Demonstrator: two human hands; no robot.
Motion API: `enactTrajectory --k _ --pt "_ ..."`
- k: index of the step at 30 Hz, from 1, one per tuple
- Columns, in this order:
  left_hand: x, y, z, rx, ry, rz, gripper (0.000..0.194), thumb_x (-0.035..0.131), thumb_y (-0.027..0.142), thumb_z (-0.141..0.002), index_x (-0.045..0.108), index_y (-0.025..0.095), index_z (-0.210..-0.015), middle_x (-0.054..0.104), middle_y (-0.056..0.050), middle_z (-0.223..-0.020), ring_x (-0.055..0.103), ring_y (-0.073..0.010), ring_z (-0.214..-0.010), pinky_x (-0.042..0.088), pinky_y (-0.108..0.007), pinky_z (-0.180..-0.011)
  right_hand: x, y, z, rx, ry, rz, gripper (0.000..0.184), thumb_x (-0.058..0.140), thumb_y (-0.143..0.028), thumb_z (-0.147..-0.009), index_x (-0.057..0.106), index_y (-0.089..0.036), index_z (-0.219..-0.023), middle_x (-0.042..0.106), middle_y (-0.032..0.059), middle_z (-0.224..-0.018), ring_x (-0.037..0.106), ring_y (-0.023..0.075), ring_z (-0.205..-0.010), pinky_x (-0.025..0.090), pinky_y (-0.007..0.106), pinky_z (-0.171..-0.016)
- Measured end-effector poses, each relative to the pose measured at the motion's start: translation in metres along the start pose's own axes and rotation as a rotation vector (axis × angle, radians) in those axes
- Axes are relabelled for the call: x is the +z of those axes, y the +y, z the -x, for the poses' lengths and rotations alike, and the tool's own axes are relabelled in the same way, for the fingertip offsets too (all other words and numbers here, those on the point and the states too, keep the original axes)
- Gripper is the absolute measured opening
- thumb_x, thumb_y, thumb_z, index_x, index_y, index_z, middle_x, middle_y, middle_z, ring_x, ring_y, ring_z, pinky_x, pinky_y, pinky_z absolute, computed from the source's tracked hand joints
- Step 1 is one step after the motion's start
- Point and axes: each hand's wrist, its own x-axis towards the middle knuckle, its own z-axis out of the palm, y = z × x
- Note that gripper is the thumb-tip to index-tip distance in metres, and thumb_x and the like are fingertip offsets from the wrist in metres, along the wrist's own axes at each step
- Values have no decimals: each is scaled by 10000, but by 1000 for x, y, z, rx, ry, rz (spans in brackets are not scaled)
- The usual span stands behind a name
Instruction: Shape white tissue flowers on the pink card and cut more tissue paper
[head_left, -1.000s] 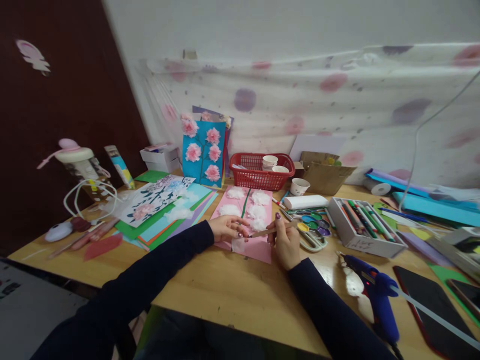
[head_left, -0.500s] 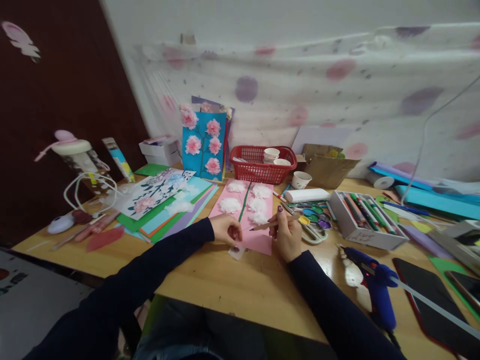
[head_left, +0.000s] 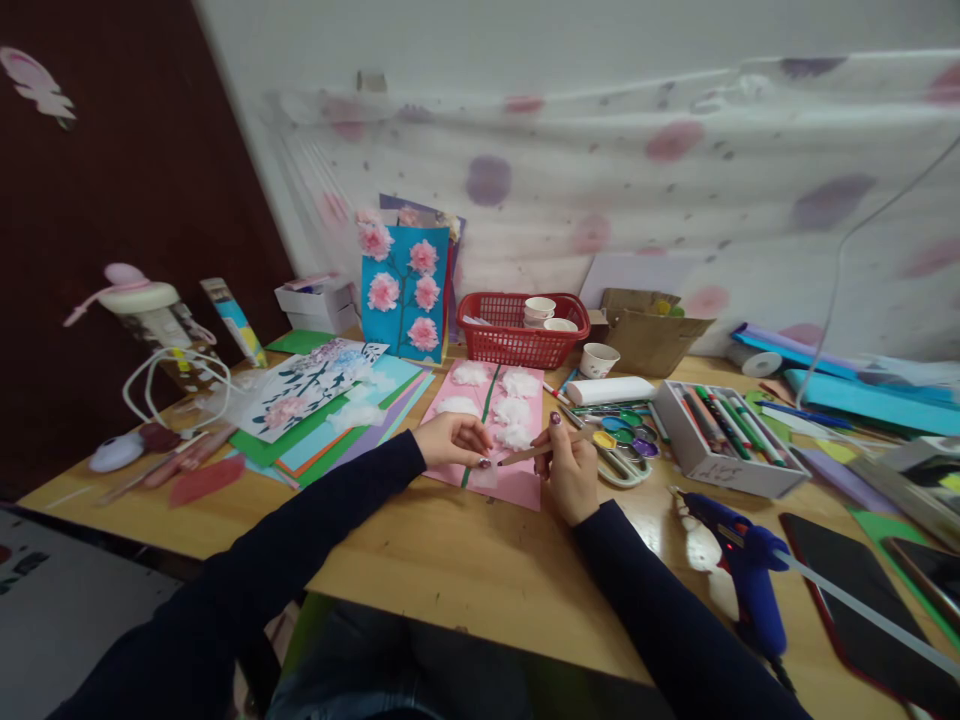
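Observation:
A pink sheet of paper (head_left: 517, 490) lies on the table with a green stem down its middle and white tissue flowers (head_left: 513, 411) on both sides. My left hand (head_left: 454, 441) is over the sheet's lower left, thumb and fingers closed on a small thin piece of white tissue paper (head_left: 484, 479). Part of the stem and a flower are hidden behind this hand. At the sheet's right edge my right hand (head_left: 571, 474) grips a brown pencil (head_left: 528, 454) with a dark tip. The tip points left, close to my left fingertips.
Beyond the sheet stand a red basket (head_left: 519, 345) with paper cups and a blue flower card (head_left: 405, 300). To the right are a paint palette (head_left: 628, 436), a marker box (head_left: 731, 440), a blue glue gun (head_left: 754, 570) and a phone (head_left: 855, 590). Coloured papers (head_left: 375, 425) lie left.
My left hand has lifted slightly away from me, bringing the tissue piece from the sheet's bottom edge up over the sheet. My right hand has hardly moved with the pencil.

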Motion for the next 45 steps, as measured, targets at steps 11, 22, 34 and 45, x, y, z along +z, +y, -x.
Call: enactTrajectory --k 11,22,34,45 --pt "17 -6 -2 82 182 50 440 779 109 -533 588 126 -929 648 -9 -720 629 -116 -690 473 -245 -673 5 2 1 80 -39 -145 483 478 -560 -822 553 -159 -564 443 -42 -311 354 69 -263 245 190 -297" --pt "21 -11 -3 44 146 67 475 802 212 -560 587 122 -974 673 -16 -681 618 -113 -607 452 -231 -618 2 -2 -1 48 13 -67 477 462 -565 -823 545 -170 -570 448 -39 -321 373 80 -277 264 197 -305" --pt "10 -12 -4 55 113 158 636 848 136 -436 555 131 -1000 684 -23 -728 651 -122 -683 500 -268 -701 -6 3 -12 48 174 -152 438 474 -541 -818 523 -176 -581 422 -54 -321 351 78 -282 255 203 -303" --pt "16 -15 -2 97 80 135 589 809 132 -523 538 132 -1045 700 -41 -740 665 -151 -715 488 -271 -686 2 -4 -3 53 32 -118 481 473 -581 -804 528 -174 -553 432 -44 -315 348 75 -277 254 201 -307"
